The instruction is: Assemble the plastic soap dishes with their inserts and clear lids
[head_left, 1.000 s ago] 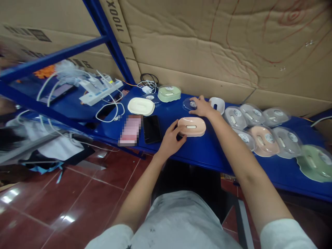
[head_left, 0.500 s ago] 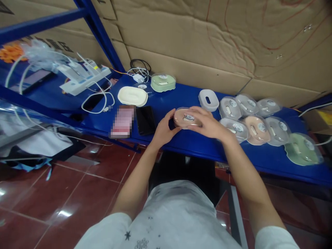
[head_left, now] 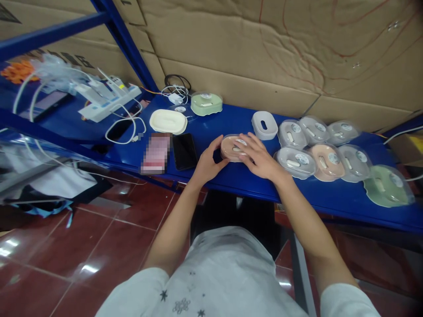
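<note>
A pink oval box [head_left: 230, 149] with a clear cover and a round label lies on the blue table. My left hand [head_left: 211, 161] curves round its left end, thumb at the near edge and fingers at the far side. My right hand [head_left: 259, 156] rests over its right part with the fingers a little spread, hiding that end. A light grey oval piece with a slot [head_left: 265, 125] lies just behind my right hand. Left of my left hand is a black phone [head_left: 184, 152].
Several covered boxes in grey, pink and green stand at the right, one grey [head_left: 296, 163] nearest. A cream tray [head_left: 168, 121], a green box [head_left: 206, 104] and a blurred-out phone [head_left: 156, 152] are at the left, near a power strip [head_left: 109, 103].
My right hand's fingers have shifted and spread on top of the pink box, whose slot now shows. My left hand stays round the left end. The view has moved slightly.
</note>
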Tool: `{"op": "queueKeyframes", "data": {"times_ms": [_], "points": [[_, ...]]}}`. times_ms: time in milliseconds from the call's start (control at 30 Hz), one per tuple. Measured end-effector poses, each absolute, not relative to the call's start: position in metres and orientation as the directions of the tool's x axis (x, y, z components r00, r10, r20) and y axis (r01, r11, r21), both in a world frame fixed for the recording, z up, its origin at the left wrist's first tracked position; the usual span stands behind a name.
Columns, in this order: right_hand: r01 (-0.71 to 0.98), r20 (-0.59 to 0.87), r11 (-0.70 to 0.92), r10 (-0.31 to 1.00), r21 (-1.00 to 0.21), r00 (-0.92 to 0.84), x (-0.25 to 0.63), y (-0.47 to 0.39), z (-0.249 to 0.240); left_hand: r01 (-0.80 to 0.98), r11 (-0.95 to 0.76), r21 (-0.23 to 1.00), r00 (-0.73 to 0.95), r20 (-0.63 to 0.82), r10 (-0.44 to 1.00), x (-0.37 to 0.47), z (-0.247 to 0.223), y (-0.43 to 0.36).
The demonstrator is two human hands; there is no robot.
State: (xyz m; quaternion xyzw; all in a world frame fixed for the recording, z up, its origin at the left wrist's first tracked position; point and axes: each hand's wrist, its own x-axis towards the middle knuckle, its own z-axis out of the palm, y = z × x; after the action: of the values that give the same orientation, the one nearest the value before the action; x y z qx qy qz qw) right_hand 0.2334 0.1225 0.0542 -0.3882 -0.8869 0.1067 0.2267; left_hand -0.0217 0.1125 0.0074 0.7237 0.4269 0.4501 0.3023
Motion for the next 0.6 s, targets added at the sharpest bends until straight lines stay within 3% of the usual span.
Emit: {"op": "queueKeyframes", "data": {"times_ms": [133,267,433,600], "points": [[0.596,0.370,0.713,0.701,-0.370,-0.609,0.231,0.121,0.046,0.410,-0.537,0.737,0.275,0.461,0.844,-0.019,0.014,0.111],[0.672,0.372,0.647,0.760,-0.359,-0.533,0.226,0.117,0.043,0.525,-0.550,0.649,0.271,0.485,0.831,-0.013,0.015,0.106],[0.779,0.457,0.468,0.849,-0.418,-0.265,0.230,0.126,0.038,0.704,-0.402,0.586,0.124,0.456,0.881,-0.007,0.020,0.111],[0.895,0.394,0.252,0.914,-0.369,-0.095,0.233,0.143,0.020,0.842,-0.261,0.472,0.086,0.360,0.929,0.004,0.049,0.169]]}}
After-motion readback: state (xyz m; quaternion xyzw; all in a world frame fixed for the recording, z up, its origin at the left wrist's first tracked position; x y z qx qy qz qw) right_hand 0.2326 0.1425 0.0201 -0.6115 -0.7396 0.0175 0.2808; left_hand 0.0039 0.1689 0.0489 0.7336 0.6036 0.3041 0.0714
